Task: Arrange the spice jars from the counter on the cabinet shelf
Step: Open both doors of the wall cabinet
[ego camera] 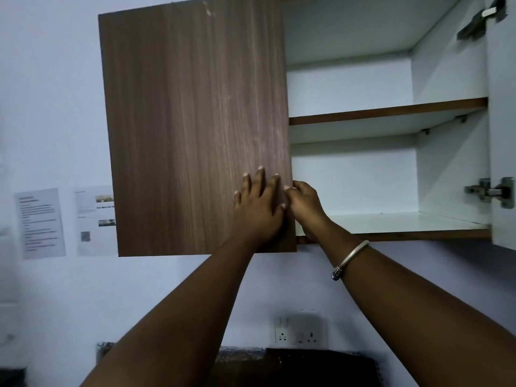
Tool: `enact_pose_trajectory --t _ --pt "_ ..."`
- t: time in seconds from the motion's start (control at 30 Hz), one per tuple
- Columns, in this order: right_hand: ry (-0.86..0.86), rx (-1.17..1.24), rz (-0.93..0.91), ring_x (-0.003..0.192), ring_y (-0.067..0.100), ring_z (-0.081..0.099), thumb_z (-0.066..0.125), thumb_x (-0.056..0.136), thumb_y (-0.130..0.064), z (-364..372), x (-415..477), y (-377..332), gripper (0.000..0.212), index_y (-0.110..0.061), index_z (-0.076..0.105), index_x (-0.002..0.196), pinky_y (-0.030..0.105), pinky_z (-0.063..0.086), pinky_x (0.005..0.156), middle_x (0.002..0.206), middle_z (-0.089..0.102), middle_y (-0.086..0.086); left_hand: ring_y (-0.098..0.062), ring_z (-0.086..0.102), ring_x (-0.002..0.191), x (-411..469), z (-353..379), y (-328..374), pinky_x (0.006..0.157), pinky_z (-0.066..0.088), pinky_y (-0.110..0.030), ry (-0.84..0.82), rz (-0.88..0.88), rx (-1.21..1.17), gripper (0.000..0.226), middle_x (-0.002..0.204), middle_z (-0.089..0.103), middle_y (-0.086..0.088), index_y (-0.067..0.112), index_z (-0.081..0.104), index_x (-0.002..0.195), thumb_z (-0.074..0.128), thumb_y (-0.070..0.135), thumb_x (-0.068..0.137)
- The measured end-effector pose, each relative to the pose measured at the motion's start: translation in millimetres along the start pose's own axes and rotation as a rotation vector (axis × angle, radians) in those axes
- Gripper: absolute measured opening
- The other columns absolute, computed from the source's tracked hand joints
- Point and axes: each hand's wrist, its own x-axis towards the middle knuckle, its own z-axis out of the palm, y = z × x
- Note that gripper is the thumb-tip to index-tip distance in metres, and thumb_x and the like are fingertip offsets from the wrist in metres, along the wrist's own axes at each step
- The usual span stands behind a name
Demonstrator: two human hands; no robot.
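Spice jars: out of view, handling unjudged. Cabinet shelf [388, 111]: right of stiff wooden door [195, 121]. Left hand [259, 208]: flat, fingers straight, on door face. Right hand [304, 202]: curled round door edge.

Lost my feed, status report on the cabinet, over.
Left grip flat on closed door. Right grip hooked on its edge. Shelves in view bare. Closed door hides the left half.

left hand [258, 210] flat, right hand [305, 203] fingers curled.
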Motion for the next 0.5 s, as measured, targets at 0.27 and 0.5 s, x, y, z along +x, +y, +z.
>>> enact_pose_trajectory --t 0.27,0.5 --pt "0.073 0.288 -0.052 0.114 0.030 0.071 0.047 0.107 -0.013 -4 -51 -14 0.030 -0.010 0.073 0.122 0.046 0.057 0.102 0.117 0.076 0.010 -0.033 -0.003 0.161 -39 -19 34 0.126 0.005 -0.063 0.247 -0.039 -0.087 0.073 0.175 0.006 -0.004 0.034 0.025 0.163 0.034 0.064 0.097" --pt "-0.128 0.598 -0.244 0.100 0.020 0.074 0.075 0.086 -0.034 24 -137 -56 0.028 -0.019 0.079 0.110 0.037 0.063 0.080 0.107 0.079 0.005 -0.021 0.003 0.162 -108 -99 25 0.125 0.013 -0.067 0.423 0.062 -0.396 0.077 0.174 0.012 0.005 0.028 0.031 0.161 0.058 0.054 0.093"
